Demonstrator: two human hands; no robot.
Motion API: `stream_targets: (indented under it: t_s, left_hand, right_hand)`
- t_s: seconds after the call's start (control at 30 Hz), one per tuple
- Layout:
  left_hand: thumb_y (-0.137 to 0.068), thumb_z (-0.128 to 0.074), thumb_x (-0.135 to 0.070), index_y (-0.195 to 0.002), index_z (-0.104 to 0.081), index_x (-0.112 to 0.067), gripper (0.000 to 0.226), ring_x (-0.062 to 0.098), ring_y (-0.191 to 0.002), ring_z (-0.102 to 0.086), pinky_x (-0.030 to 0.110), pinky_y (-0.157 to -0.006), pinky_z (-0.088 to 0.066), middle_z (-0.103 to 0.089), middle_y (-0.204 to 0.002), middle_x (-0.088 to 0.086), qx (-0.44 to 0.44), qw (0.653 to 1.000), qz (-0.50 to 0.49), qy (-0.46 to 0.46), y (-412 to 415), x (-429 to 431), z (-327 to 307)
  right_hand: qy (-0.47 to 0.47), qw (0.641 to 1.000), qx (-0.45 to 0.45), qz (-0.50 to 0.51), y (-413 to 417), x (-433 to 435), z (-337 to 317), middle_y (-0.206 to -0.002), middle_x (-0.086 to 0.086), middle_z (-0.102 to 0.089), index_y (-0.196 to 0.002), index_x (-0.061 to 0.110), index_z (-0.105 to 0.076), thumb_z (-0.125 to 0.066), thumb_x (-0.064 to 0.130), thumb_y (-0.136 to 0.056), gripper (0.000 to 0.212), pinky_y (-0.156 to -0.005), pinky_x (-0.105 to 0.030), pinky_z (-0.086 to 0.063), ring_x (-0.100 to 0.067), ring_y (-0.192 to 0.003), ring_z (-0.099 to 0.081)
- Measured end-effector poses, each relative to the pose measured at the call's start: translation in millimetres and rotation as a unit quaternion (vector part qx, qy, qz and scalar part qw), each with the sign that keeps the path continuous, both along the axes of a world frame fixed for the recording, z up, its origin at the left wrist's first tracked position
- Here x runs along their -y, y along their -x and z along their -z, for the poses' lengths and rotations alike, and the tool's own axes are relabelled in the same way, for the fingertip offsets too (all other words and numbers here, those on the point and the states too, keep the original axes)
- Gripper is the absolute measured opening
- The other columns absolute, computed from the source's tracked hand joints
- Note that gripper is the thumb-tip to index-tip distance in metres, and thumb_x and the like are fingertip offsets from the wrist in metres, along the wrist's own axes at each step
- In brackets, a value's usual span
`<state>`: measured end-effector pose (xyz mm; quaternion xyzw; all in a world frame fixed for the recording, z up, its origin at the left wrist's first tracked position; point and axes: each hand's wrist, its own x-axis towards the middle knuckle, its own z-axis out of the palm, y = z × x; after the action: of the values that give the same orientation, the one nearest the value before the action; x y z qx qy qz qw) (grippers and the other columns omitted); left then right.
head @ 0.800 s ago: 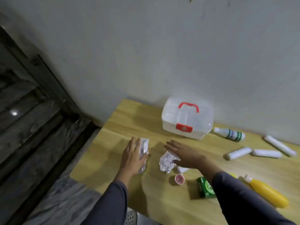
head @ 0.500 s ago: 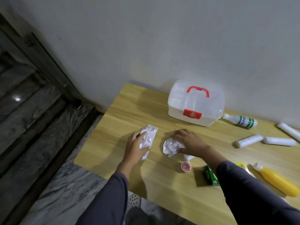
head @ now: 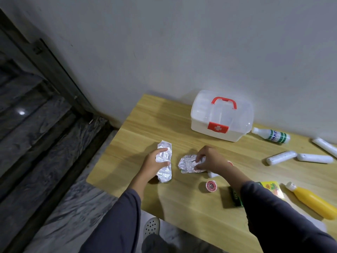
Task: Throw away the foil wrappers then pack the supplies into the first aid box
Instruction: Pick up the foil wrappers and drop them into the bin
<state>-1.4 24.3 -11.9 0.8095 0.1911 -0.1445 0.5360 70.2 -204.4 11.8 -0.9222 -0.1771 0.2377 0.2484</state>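
Note:
My left hand point(head: 152, 165) grips a long flat foil wrapper point(head: 164, 171) near the table's left front. My right hand point(head: 211, 160) pinches a crumpled foil wrapper point(head: 187, 164) just to its right. The closed white first aid box point(head: 221, 115) with a red handle stands at the back by the wall. Supplies lie to the right: a white bottle with green bands point(head: 271, 135), three white rolls point(head: 281, 157), a yellow bottle point(head: 312, 201), a small red-capped pot point(head: 211, 186), a green box point(head: 235, 197) and a yellow packet point(head: 272, 188).
The wooden table point(head: 182, 203) stands against a grey wall; its left edge drops to a marbled floor. A dark stepped frame runs along the far left. A white perforated shoe point(head: 151, 226) shows below the front edge.
Both hands went from lying flat over the wrappers to closing on them. The left wrapper now stands lifted in the fingers. The view has shifted closer and lower.

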Motion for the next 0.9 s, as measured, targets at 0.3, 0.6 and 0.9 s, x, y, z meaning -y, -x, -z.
stream_targets:
  t_s: [0.3, 0.6, 0.9]
  left_hand:
    - [-0.089, -0.076, 0.003, -0.142, -0.060, -0.010, 0.056, 0.027, -0.123, -0.059, 0.024, -0.084, -0.049, -0.058, -0.144, 0.015, 0.095, 0.994, -0.045, 0.017, -28, -2, -93]
    - [-0.087, -0.076, 0.006, -0.142, -0.059, -0.003, 0.059, 0.018, -0.112, -0.056, 0.010, -0.077, -0.047, -0.062, -0.139, 0.017, 0.204, 0.972, 0.118, 0.024, -92, 137, -186]
    - [-0.066, -0.076, -0.023, -0.147, -0.054, -0.007, 0.085, 0.024, -0.133, -0.056, 0.033, -0.108, -0.046, -0.056, -0.148, 0.012, 0.193, 0.899, 0.382, 0.086, -66, 394, -207]
  right_hand:
    - [-0.083, 0.992, 0.097, 0.024, -12, -2, -94, -0.118, -0.009, -0.056, -0.114, 0.010, -0.066, -0.069, 0.003, -0.074, 0.040, -0.079, -0.017, -0.035, -0.015, -0.092, -0.052]
    - [-0.124, 0.945, 0.215, 0.213, 6, 145, -196, -0.113, -0.003, -0.048, -0.118, 0.008, -0.062, -0.069, -0.003, -0.070, 0.050, -0.063, -0.006, -0.040, -0.024, -0.103, -0.057]
    - [-0.095, 0.831, 0.267, 0.479, 136, 351, -195, -0.107, -0.001, -0.043, -0.118, 0.002, -0.061, -0.065, -0.007, -0.070, 0.049, -0.081, -0.015, -0.036, -0.015, -0.096, -0.048]
